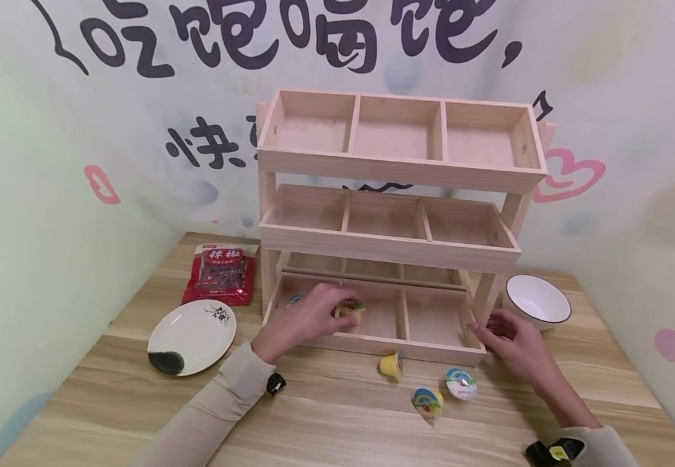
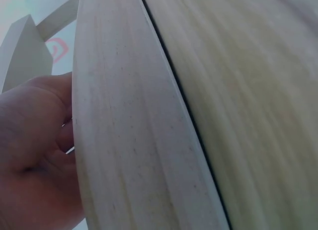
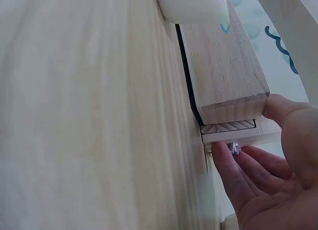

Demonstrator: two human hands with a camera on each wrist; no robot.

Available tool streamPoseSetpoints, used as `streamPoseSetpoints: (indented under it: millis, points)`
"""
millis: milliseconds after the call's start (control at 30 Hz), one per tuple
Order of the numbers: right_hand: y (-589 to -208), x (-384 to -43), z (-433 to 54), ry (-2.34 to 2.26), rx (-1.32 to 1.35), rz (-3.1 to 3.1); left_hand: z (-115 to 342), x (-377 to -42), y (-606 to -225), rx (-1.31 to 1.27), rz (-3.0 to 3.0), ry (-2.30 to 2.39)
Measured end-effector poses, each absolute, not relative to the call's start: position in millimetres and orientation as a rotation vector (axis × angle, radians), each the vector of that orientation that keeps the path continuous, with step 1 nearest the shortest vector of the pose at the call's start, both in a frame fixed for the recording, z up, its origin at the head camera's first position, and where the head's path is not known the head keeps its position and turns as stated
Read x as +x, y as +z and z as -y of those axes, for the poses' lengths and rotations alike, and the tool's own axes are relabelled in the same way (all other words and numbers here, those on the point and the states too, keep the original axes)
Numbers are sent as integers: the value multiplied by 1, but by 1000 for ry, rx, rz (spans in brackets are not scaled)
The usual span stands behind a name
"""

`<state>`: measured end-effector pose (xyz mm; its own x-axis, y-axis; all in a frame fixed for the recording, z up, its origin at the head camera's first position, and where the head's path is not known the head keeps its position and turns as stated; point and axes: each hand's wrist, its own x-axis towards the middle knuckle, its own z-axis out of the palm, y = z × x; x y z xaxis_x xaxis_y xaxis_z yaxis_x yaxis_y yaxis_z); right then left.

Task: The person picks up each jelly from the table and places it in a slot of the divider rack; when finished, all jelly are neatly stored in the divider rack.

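Observation:
My left hand [image 1: 312, 312] reaches over the front of the bottom tier of a wooden three-tier rack [image 1: 401, 170], pinching a small yellow jelly cup [image 1: 351, 314] by the middle compartment. In the left wrist view, the front board [image 2: 129, 115] hides its fingertips. Another jelly cup [image 1: 294, 301] shows partly in the left compartment. The right hand [image 1: 515, 344] grips the bottom tier's right end, thumb at the front corner and fingers along the outer side, near a metal bolt [image 3: 233, 148]. On the table before the rack lie a yellow jelly cup [image 1: 391, 366] and two with printed lids [image 1: 461, 384].
Left of the rack are a white plate [image 1: 203, 331] and a red packet of dried chillies [image 1: 222, 275]. A white bowl [image 1: 538, 299] stands just beyond my right hand. The rack's upper tiers overhang the bottom one. Printed cloth walls surround the wooden table [image 1: 325, 415].

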<state>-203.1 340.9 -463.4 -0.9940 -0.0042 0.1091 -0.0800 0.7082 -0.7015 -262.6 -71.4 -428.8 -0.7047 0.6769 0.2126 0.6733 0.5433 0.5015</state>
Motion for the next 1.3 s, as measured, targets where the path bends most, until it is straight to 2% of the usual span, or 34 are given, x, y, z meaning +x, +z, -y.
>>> streamPoseSetpoints:
  millis: [667,1167,1300]
  points:
    - [-463,-203,-340,1153,70,2810,62,-258,-431,1149,-2842,876]
    - [-464,-203,-340,1160,60,2815,76,-265,-427,1351,-2706,888]
    - [-463,-203,-340,1151,58,2821,79,-268,-429,1338,-2637,908]
